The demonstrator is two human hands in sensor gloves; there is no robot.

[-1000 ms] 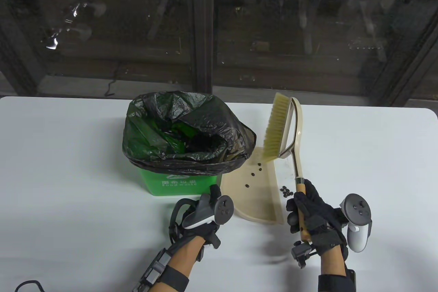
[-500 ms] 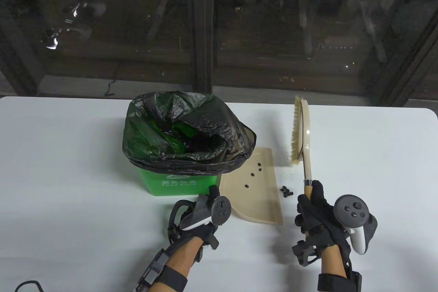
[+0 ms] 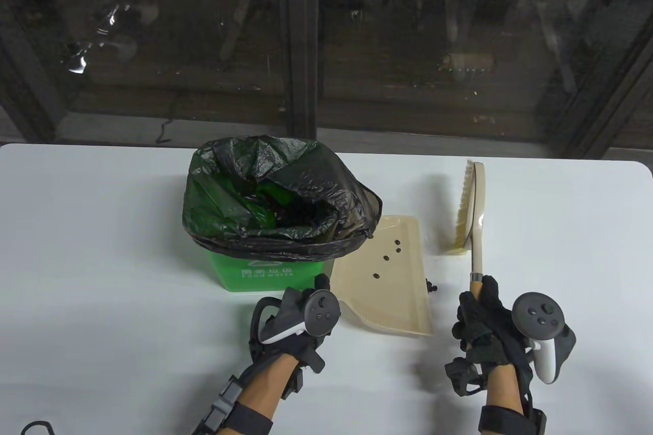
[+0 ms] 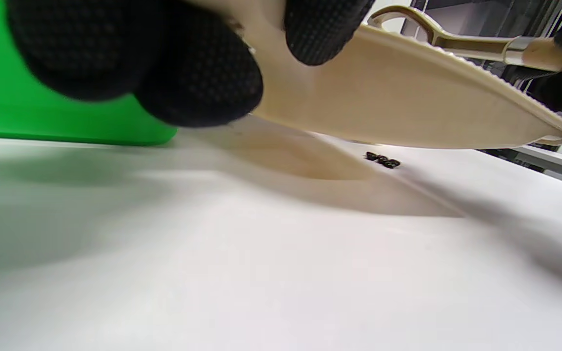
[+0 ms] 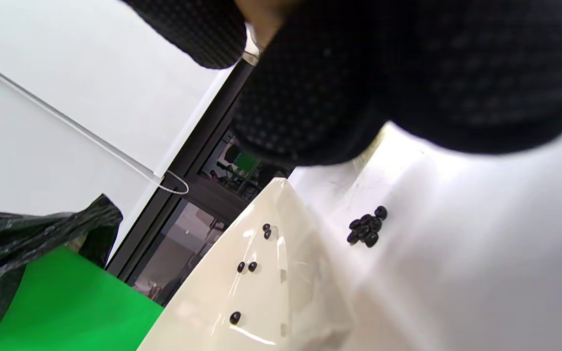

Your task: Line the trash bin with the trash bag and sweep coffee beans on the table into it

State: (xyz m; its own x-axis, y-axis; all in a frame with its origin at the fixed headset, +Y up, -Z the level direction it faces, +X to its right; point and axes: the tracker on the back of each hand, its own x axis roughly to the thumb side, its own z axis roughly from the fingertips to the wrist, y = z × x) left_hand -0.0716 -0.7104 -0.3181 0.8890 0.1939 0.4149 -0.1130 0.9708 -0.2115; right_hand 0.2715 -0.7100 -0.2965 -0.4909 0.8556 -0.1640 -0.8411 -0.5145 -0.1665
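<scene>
Five beans [image 3: 390, 254] are riding in the dustpan [image 3: 383, 279], now lifting in the left hand's [image 3: 301, 320] pinching grip; right hand [image 3: 484, 325], clutching the brush [image 3: 472, 215], is swinging rightward, leaving a cluster [image 3: 432, 286] unswept.

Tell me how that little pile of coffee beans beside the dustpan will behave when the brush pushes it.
The coffee beans are small, rounded and loose, so they will probably scatter and roll rather than move together. They look light, so the brush should shift them easily. Some may slip past the lifted dustpan edge.
</scene>
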